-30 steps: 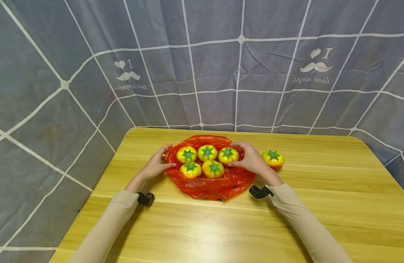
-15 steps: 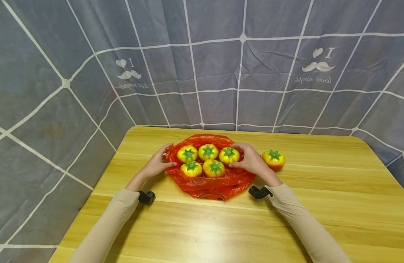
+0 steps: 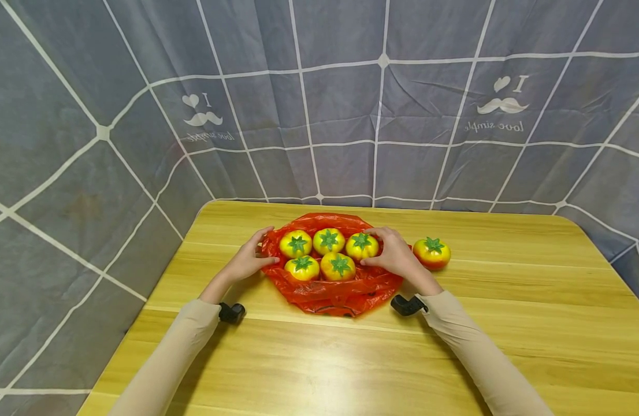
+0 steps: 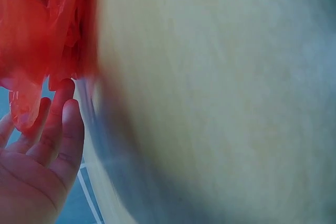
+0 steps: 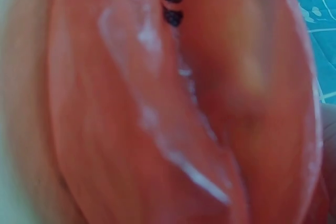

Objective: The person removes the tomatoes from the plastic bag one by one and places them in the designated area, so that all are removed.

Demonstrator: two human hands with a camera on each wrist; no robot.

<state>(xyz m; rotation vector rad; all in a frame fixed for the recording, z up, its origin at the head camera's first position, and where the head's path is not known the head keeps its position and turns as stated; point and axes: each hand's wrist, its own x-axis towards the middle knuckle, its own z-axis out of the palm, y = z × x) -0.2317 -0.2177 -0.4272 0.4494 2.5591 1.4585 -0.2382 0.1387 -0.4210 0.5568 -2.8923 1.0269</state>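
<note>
A red plastic bag point(image 3: 345, 297) lies spread open in the middle of the table. Several yellow-and-red tomatoes point(image 3: 337, 266) with green star-shaped tops sit in it in two rows. At the bag's left rim is my left hand point(image 3: 244, 258), thumb and fingers spread apart; in the left wrist view a strip of the bag point(image 4: 26, 98) hangs against its loosely bent fingers. My right hand point(image 3: 397, 252) curves its thumb and fingers around the rightmost tomato point(image 3: 360, 247) in the bag. Red plastic point(image 5: 157, 103) fills most of the right wrist view.
One more tomato point(image 3: 432, 253) stands outside the bag, just right of my right hand. The wooden table point(image 3: 522, 300) extends on both sides and in front. A grey curtain point(image 3: 340, 104) with white lines hangs behind and to the left.
My right hand and wrist have shifted very slightly left, toward the bag. The left hand, the bag and the tomatoes look the same.
</note>
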